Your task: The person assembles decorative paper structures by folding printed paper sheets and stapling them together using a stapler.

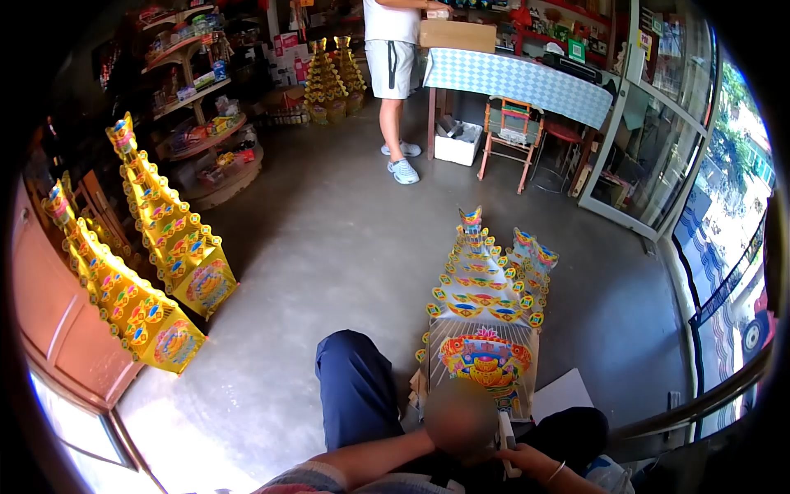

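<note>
We see our left forearm [383, 463] stretched inward, its hand hidden under a blur; our right hand [522, 458] is near, fingers folded in a grip, with knees [354, 358] bent, apart.

Daylight pours in at three o'clock, washing out the outdoor view [736, 206]; glare whitens the floor [189, 412] at eight. Shelves [193, 90] at ten sit dim. Fisheye edges curve into black; a round blur [461, 418] sits toward five.

The left sleeve [317, 474] shows stripes in grey and muted red. The trousers [354, 387] are dark navy, softly creased. A thin, pale, rounded bangle [557, 470] circles the right wrist [550, 471].
</note>
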Tool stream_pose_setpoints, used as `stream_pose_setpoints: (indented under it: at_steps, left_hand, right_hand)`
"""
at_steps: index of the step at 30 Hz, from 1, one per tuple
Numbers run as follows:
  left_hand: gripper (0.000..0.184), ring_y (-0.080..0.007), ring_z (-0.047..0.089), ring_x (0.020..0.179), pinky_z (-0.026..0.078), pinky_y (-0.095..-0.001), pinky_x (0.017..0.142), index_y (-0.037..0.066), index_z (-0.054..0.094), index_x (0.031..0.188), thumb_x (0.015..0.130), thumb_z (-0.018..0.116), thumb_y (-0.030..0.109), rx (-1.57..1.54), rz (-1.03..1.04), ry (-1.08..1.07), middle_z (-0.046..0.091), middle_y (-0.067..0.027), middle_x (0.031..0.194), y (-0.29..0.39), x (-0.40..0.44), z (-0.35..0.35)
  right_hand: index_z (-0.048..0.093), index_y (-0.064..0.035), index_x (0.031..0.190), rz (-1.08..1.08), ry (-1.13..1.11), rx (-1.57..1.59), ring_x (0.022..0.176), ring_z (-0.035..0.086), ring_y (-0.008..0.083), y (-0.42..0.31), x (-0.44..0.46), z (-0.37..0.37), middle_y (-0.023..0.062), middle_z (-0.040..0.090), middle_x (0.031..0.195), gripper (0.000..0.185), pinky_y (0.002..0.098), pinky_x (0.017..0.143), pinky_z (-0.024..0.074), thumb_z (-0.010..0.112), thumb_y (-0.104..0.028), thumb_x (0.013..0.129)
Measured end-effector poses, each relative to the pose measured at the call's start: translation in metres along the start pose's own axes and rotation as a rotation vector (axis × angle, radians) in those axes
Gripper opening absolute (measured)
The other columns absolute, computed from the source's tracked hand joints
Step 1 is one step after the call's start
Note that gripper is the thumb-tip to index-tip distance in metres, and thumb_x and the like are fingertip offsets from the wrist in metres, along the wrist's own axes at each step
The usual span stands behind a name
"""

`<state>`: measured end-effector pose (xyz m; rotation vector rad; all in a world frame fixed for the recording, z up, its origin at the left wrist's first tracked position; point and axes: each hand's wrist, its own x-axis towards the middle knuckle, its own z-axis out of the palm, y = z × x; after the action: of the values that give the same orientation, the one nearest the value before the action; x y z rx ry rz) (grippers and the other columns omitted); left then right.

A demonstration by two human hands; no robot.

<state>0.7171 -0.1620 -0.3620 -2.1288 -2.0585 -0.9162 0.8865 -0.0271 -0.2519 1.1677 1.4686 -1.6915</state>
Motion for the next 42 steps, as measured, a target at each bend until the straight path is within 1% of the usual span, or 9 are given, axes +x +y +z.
stream_pose_setpoints:
  at_steps: [6,7,8,9,13,15,16,21,42]
  left_hand:
    - [0.047,-0.0218,0.049,0.098,0.04,-0.0336,0.086,0.005,0.048,0.113,0.076,0.058,0.031,-0.436,-0.103,0.101,0.05,-0.011,0.106,-0.001,0.004,-0.006]
    - [0.031,-0.028,0.054,0.08,0.041,-0.0409,0.077,0.002,0.054,0.098,0.077,0.05,0.023,-0.079,-0.016,0.119,0.055,-0.0149,0.089,0.001,0.005,-0.005]
    - [0.032,-0.0238,0.053,0.079,0.043,-0.0361,0.073,0.006,0.056,0.096,0.074,0.058,0.029,-0.101,-0.112,-0.146,0.054,-0.0105,0.09,0.009,0.009,-0.037]
    - [0.026,-0.024,0.054,0.073,0.043,-0.0368,0.068,0.006,0.057,0.092,0.074,0.057,0.025,-0.083,-0.053,0.001,0.054,-0.0095,0.085,-0.007,-0.005,0.01]
    - [0.028,-0.0297,0.053,0.083,0.039,-0.0425,0.078,0.004,0.056,0.096,0.074,0.053,0.02,0.089,-0.113,0.035,0.055,-0.0152,0.09,-0.01,0.006,0.024]
    - [0.024,-0.0287,0.054,0.086,0.041,-0.0401,0.078,0.006,0.057,0.094,0.075,0.053,0.021,-0.028,-0.082,0.097,0.056,-0.0136,0.091,0.012,0.034,-0.044]
    - [0.022,-0.0286,0.053,0.082,0.041,-0.0399,0.074,0.006,0.057,0.089,0.074,0.054,0.021,-0.007,-0.116,-0.05,0.056,-0.0128,0.087,0.022,0.049,-0.074]
    - [0.023,-0.0279,0.053,0.083,0.041,-0.0399,0.075,0.008,0.058,0.09,0.071,0.057,0.022,0.019,-0.028,0.114,0.056,-0.011,0.088,0.0,0.024,-0.014]
    - [0.038,-0.0287,0.051,0.093,0.038,-0.0419,0.085,0.009,0.057,0.095,0.066,0.063,0.034,-0.197,-0.041,0.184,0.055,-0.011,0.097,-0.006,0.019,-0.022]
  right_hand:
    - [0.058,0.0015,0.096,-0.129,-0.036,0.078,0.068,0.059,0.0147,0.007,0.007,-0.001,0.008,0.062,0.085,0.032,0.0247,0.058,0.0474,0.063,-0.024,0.077]
    - [0.058,0.0012,0.096,-0.117,-0.034,-0.057,0.068,0.059,0.015,0.022,0.025,-0.011,0.0079,0.062,0.085,0.033,0.0249,0.059,0.0478,0.062,-0.025,0.077]
    - [0.056,0.0016,0.097,-0.109,-0.055,0.031,0.068,0.06,0.0158,0.02,0.023,-0.007,0.0084,0.061,0.083,0.034,0.0256,0.059,0.0486,0.062,-0.026,0.078]
    - [0.055,0.0021,0.099,-0.105,-0.082,0.08,0.069,0.061,0.0168,0.022,0.025,-0.007,0.0092,0.061,0.084,0.035,0.0266,0.06,0.0494,0.062,-0.025,0.078]
    - [0.058,0.0005,0.096,-0.224,-0.031,0.051,0.071,0.06,0.0166,0.0,0.003,-0.001,0.0092,0.062,0.084,0.033,0.027,0.065,0.0484,0.063,-0.026,0.076]
    - [0.059,-0.0006,0.091,-0.305,-0.077,0.071,0.068,0.06,0.0162,-0.006,-0.002,-0.003,0.0089,0.062,0.077,0.026,0.0273,0.06,0.0488,0.062,-0.022,0.077]
    - [0.059,-0.0015,0.089,-0.267,-0.116,0.141,0.064,0.06,0.0164,-0.015,-0.01,0.0,0.009,0.061,0.076,0.024,0.0281,0.055,0.0491,0.061,-0.022,0.077]
    - [0.044,0.008,0.104,0.0,-0.059,0.216,0.072,0.062,0.0215,-0.012,-0.002,-0.006,0.0142,0.059,0.087,0.042,0.0322,0.063,0.0525,0.06,-0.021,0.078]
    - [0.048,0.0065,0.096,0.131,-0.058,0.06,0.066,0.061,0.0226,-0.047,0.017,0.011,0.014,0.058,0.079,0.037,0.0334,0.054,0.0523,0.059,-0.024,0.078]
